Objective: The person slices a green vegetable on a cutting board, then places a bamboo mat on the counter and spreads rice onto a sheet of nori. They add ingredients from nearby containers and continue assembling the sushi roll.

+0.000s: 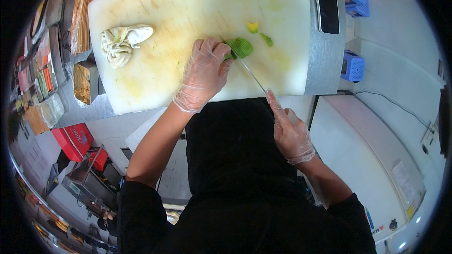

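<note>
My left hand [205, 71], in a clear glove, presses down on a green avocado piece [240, 47] on the large white cutting board [188, 0]. My right hand [289, 131], also gloved, grips the handle of a knife [248, 72], forefinger along its spine. The thin blade runs up and left, its tip at the green piece beside my left fingers. Two small scraps, one yellow [253, 27] and one green [267, 39], lie just beyond on the board.
A crumpled pale cloth [121, 42] lies on the board's left part. A dark phone [326, 8] rests on the metal counter at right. Trays of food [42, 80] line the left edge. Blue stools [353, 66] stand on the floor at right.
</note>
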`<action>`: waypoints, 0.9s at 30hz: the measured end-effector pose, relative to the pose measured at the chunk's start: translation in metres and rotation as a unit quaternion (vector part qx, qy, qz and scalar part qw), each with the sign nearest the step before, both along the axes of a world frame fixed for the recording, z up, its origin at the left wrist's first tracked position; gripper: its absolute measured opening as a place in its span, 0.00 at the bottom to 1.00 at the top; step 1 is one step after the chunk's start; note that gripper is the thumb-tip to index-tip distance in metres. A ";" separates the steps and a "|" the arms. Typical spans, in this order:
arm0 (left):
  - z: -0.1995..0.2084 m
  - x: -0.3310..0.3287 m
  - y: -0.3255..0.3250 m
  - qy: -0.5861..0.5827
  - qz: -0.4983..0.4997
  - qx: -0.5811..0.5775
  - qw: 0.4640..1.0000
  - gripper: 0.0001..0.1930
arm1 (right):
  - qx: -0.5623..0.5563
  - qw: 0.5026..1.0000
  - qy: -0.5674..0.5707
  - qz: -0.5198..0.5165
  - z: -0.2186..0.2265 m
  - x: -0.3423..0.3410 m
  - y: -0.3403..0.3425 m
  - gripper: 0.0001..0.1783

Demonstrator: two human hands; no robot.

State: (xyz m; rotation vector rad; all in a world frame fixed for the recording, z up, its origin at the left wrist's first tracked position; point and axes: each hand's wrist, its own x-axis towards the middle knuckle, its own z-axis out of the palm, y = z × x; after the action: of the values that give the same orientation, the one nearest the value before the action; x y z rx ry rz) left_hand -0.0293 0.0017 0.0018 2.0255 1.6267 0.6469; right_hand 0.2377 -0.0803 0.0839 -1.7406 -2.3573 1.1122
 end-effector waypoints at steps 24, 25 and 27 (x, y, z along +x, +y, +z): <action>0.002 -0.002 -0.004 -0.004 0.003 -0.009 1.000 0.18 | -0.023 1.000 -0.006 -0.012 0.007 -0.004 -0.001 0.41; 0.003 -0.001 -0.006 -0.003 0.004 -0.012 1.000 0.18 | -0.022 1.000 -0.002 -0.012 0.008 -0.003 -0.002 0.41; 0.002 -0.001 -0.007 -0.008 0.002 -0.003 1.000 0.19 | -0.019 1.000 -0.001 -0.011 0.008 -0.003 -0.002 0.41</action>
State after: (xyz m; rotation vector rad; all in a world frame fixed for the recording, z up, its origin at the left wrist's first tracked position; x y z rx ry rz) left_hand -0.0304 -0.0056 0.0040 2.0088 1.6221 0.6572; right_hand 0.2351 -0.0826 0.0922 -1.7748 -2.3281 1.1605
